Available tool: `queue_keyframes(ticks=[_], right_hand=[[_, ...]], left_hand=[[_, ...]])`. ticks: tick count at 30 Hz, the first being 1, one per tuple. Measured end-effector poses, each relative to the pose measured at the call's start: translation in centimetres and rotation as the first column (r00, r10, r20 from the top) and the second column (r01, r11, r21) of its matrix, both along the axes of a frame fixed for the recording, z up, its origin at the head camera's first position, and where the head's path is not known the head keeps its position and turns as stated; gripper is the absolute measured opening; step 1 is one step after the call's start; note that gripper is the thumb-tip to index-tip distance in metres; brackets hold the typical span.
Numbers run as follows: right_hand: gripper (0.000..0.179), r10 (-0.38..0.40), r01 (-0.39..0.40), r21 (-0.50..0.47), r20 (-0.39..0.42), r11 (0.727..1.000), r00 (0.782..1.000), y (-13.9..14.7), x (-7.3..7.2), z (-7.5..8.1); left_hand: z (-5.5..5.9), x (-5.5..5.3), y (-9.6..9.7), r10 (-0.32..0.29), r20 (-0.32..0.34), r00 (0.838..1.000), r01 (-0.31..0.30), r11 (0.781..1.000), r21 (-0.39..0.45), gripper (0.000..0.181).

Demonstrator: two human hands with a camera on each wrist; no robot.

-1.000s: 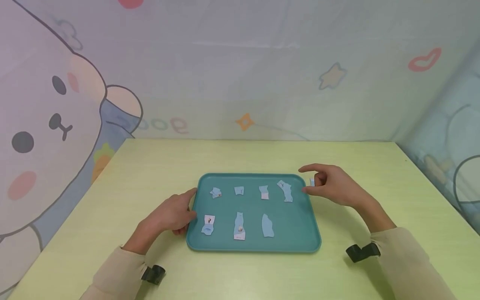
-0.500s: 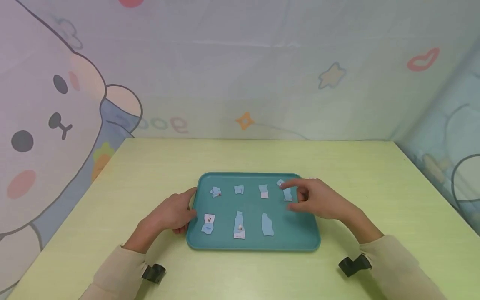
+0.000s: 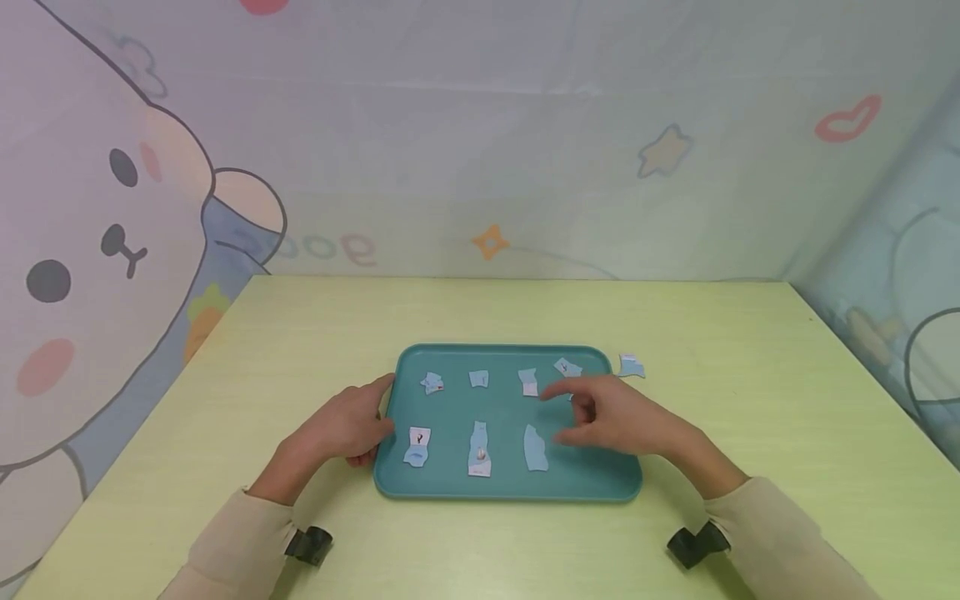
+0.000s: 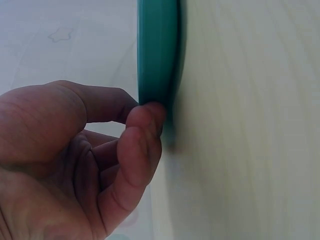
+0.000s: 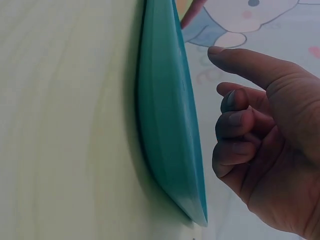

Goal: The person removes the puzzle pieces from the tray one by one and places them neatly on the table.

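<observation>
A teal tray (image 3: 450, 412) lies on the table with several torn, light-blue printed paper pieces on it in two rows. At its left rim, my left hand (image 3: 347, 423) pinches the edge. The left wrist view shows the thumb and fingertips meeting at the tray's side. My right hand (image 3: 615, 417) hovers above the tray's right part, forefinger and thumb apart and holding nothing; its other fingers are curled. Near that thumb is a plain blue paper piece (image 3: 536, 450). Partly hidden behind the hand is another paper piece (image 3: 567, 367).
One loose paper piece (image 3: 631, 365) sits on the pale yellow table (image 3: 487, 550), just outside the tray's upper right corner. A printed cloth backdrop (image 3: 480, 150) stands behind the table. Black wrist mounts (image 3: 309, 546) hang below both sleeves.
My right hand has moved left and nearer, from beside the tray's upper right corner to over the tray. The loose paper piece there is now uncovered. My left hand stays put.
</observation>
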State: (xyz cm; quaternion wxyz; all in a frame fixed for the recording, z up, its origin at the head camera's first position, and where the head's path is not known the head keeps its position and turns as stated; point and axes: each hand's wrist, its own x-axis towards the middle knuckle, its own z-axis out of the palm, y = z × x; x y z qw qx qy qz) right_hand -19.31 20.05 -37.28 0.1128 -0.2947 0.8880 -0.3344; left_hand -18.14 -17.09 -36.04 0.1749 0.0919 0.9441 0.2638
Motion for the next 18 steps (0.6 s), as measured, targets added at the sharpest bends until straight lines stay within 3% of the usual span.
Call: queue_keyframes(ticks=[18], right_hand=[[0.052, 0.077, -0.080, 0.059, 0.053, 0.995, 0.996, -0.96, 0.52, -0.82]], left_hand=[[-0.04, 0.16, 0.01, 0.009, 0.000, 1.000, -0.009, 1.000, -0.007, 0.072]])
